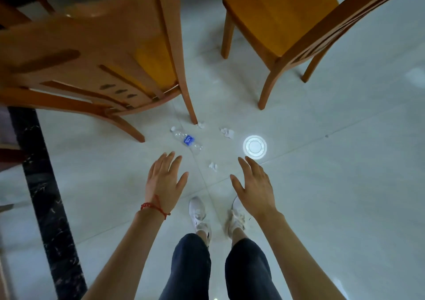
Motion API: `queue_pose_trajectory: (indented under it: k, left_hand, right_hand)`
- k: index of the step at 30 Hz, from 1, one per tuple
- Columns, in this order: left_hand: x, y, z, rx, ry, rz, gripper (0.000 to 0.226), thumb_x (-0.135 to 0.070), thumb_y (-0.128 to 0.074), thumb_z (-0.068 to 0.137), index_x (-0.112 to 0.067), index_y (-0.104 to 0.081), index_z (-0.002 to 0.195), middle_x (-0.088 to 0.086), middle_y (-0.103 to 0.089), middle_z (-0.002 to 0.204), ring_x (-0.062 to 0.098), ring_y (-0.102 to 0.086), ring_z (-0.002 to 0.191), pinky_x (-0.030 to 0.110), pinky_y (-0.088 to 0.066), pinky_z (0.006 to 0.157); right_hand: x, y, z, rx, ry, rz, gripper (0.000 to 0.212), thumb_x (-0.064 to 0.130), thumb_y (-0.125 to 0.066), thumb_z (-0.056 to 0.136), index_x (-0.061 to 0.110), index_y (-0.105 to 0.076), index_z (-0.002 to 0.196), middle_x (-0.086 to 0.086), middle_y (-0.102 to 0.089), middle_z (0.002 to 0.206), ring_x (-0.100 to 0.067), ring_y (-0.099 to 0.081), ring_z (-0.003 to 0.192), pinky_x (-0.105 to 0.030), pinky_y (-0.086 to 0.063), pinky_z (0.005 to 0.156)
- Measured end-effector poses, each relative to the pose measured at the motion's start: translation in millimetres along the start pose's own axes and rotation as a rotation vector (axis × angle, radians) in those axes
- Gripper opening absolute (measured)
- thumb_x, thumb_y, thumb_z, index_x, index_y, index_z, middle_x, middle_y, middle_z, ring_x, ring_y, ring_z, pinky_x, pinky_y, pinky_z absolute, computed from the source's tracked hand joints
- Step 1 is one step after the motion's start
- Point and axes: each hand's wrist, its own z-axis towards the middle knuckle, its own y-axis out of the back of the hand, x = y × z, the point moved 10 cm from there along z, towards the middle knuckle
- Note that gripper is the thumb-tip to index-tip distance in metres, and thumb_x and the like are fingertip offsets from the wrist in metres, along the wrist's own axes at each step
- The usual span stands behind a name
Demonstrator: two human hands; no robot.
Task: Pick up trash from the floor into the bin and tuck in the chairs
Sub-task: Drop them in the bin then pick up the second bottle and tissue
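A crushed clear plastic bottle [186,140] with a blue label lies on the pale tiled floor. Three crumpled white paper scraps lie around it: one [201,124] by a chair leg, one [227,132] further right, one [213,166] nearest my feet. My left hand [165,180] hovers open just below the bottle, fingers spread. My right hand [254,184] hovers open to the right of the nearest scrap. Both hold nothing. Two wooden chairs with orange seats stand ahead, one at left [96,53], one at right [282,17]. No bin is in view.
A bright round reflection of a ceiling lamp [254,147] shows on the floor. A black marble strip [46,196] runs along the left. My white shoes [197,210] stand below my hands.
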Motion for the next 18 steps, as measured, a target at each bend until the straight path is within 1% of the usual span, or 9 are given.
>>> queue_pose_trajectory:
  k: [3, 7, 9, 11, 12, 15, 18]
  left_hand:
    - [8, -24, 22, -0.044, 0.026, -0.025, 0.044, -0.023, -0.058, 0.088, -0.001, -0.052, 0.125, 0.02, -0.049, 0.135, 0.038, -0.039, 0.129, 0.047, -0.032, 0.104]
    - [20, -69, 49, -0.045, 0.029, -0.037, 0.042, -0.021, -0.059, 0.087, 0.0, -0.053, 0.123, 0.022, -0.051, 0.132, 0.04, -0.042, 0.126, 0.05, -0.034, 0.101]
    - [29, -94, 64, -0.029, 0.034, -0.043, 0.044, -0.029, -0.052, 0.089, 0.0, -0.053, 0.123, 0.022, -0.05, 0.133, 0.04, -0.041, 0.126, 0.05, -0.034, 0.101]
    - [39, -117, 80, -0.014, 0.029, -0.036, 0.055, -0.04, -0.038, 0.087, -0.001, -0.053, 0.123, 0.022, -0.05, 0.132, 0.041, -0.042, 0.126, 0.051, -0.034, 0.101]
    - [44, -129, 87, -0.013, 0.023, -0.033, 0.06, -0.042, -0.033, 0.085, 0.0, -0.054, 0.122, 0.023, -0.051, 0.131, 0.041, -0.043, 0.125, 0.051, -0.034, 0.101]
    - [61, -164, 110, -0.014, -0.007, -0.014, 0.061, -0.041, -0.031, 0.084, 0.002, -0.056, 0.119, 0.024, -0.054, 0.128, 0.044, -0.046, 0.121, 0.052, -0.036, 0.099]
    - [78, -203, 131, -0.006, -0.038, 0.013, 0.061, -0.041, -0.03, 0.084, 0.002, -0.055, 0.12, 0.024, -0.053, 0.128, 0.043, -0.045, 0.122, 0.051, -0.035, 0.1]
  right_hand:
    - [-16, -24, 32, 0.025, 0.038, -0.016, 0.052, 0.038, -0.042, 0.094, 0.014, -0.033, 0.14, -0.012, -0.033, 0.148, -0.028, -0.033, 0.134, -0.039, -0.028, 0.108]
    - [-36, -61, 72, 0.05, 0.102, -0.037, 0.052, 0.038, -0.043, 0.094, 0.013, -0.035, 0.139, -0.013, -0.035, 0.147, -0.029, -0.035, 0.133, -0.04, -0.031, 0.107]
    - [-47, -84, 90, 0.075, 0.129, -0.038, 0.052, 0.038, -0.042, 0.094, 0.014, -0.034, 0.139, -0.012, -0.035, 0.147, -0.028, -0.035, 0.133, -0.039, -0.031, 0.106]
    - [-58, -108, 108, 0.087, 0.154, -0.045, 0.052, 0.038, -0.042, 0.094, 0.014, -0.034, 0.139, -0.012, -0.035, 0.147, -0.028, -0.035, 0.133, -0.039, -0.032, 0.106]
    - [-65, -121, 116, 0.094, 0.162, -0.048, 0.052, 0.038, -0.042, 0.094, 0.014, -0.034, 0.139, -0.012, -0.035, 0.147, -0.027, -0.035, 0.133, -0.039, -0.032, 0.106]
    - [-85, -163, 139, 0.128, 0.177, -0.058, 0.052, 0.038, -0.04, 0.094, 0.015, -0.031, 0.141, -0.01, -0.032, 0.148, -0.026, -0.032, 0.135, -0.038, -0.03, 0.107]
    - [-102, -204, 160, 0.145, 0.214, -0.084, 0.052, 0.037, -0.04, 0.095, 0.015, -0.03, 0.141, -0.009, -0.031, 0.149, -0.024, -0.03, 0.136, -0.036, -0.028, 0.107]
